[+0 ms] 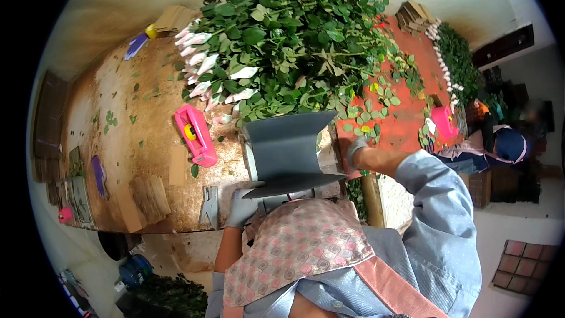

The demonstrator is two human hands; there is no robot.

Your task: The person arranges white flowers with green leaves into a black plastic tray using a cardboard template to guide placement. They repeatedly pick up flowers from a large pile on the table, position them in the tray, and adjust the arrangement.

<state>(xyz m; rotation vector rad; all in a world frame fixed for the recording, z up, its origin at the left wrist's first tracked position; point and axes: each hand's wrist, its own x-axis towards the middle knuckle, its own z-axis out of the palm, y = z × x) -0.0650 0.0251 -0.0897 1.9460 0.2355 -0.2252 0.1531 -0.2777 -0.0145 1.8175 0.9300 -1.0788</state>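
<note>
Toward the left edge of the desk, a purple glove; by the far left corner, a second purple glove. Farther right, at the near edge, a stack of cardboard pieces, with a pink tape dispenser farther in. Next along the near edge, a grey metal bracket.

Just right of it, a gloved left hand, touching the near left corner of a dark grey curved sheet. Cannot tell from this view how far open, or whether clamped on the sheet, with fingertips partly hidden. Sheet bent like a trough, at the near edge of the desk, between the two hands. Beyond it, toward the far edge, a large heap of pale pink roses, with heads to the left and leafy stems to the right.

Past the sheet's right rim, well apart from the left hand, a gloved right hand, low over the red desk surface. Small and blurred; cannot tell about opening, grip or contact. Farther right, loose leaves and, near the right edge, a second pink tape dispenser.
</note>
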